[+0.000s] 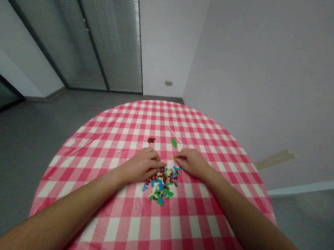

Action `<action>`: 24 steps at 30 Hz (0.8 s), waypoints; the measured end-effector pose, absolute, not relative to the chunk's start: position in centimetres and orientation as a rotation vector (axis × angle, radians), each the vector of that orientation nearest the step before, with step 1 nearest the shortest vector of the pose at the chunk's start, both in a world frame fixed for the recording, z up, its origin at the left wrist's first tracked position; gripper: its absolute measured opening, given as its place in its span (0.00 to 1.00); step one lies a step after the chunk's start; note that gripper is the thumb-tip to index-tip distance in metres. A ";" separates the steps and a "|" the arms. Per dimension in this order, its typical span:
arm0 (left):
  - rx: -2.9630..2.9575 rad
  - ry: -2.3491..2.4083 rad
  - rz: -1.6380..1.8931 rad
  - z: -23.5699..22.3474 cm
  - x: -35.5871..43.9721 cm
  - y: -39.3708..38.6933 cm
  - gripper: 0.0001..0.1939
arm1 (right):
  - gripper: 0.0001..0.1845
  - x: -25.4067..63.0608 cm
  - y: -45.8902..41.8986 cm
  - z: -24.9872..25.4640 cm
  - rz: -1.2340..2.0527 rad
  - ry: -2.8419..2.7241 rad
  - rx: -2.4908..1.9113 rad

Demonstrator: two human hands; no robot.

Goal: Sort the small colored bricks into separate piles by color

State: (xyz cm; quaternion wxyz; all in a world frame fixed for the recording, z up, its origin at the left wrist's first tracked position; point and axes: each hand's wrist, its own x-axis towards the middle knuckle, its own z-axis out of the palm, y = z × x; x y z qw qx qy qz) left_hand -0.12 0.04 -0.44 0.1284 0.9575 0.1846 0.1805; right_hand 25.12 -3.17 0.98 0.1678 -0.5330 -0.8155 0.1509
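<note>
Closest in: the left hand [142,165] and right hand [192,162] reach in from either side, both bare, forearms resting low over the cloth. Left fingers sit pressed together and lightly curled, their tips at the top edge of the heap [161,185] of tiny plastic bricks; whether they hold anything is hidden. Right fingers [179,159] draw to a loose pinch around an orange speck [173,158], though I cannot tell if it is gripped or merely beside them. The heap lies between the hands on the gingham cloth [109,136], a jumble of blue, green, brown and yellow. State of the pieces: most remain mixed in the heap — only two small lots lie apart, a brown cluster [151,140] and a green cluster [173,142], each one colour as far as can be seen, just beyond the fingertips. The cloth covers a round table. Further out: gray floor [26,146], a white wall [250,80] with a small wall plate [168,83], and a glazed door with blinds [110,42].
</note>
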 end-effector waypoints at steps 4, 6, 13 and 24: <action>2.757 0.541 0.541 -0.4 0.0 -0.2 0.11 | 0.06 25.6 -3.3 1.4 0.689 -2.299 -1.455; 2.723 0.529 0.557 -0.3 0.1 -0.3 0.11 | 0.06 25.8 -3.4 1.5 0.785 -2.313 -1.412; 2.644 0.478 0.558 -0.4 0.1 -0.3 0.11 | 0.12 25.6 -3.9 1.9 0.859 -2.431 -1.261; 2.639 0.528 0.624 -0.7 0.1 -0.1 0.09 | 0.10 24.9 -4.1 1.6 0.915 -2.399 -1.211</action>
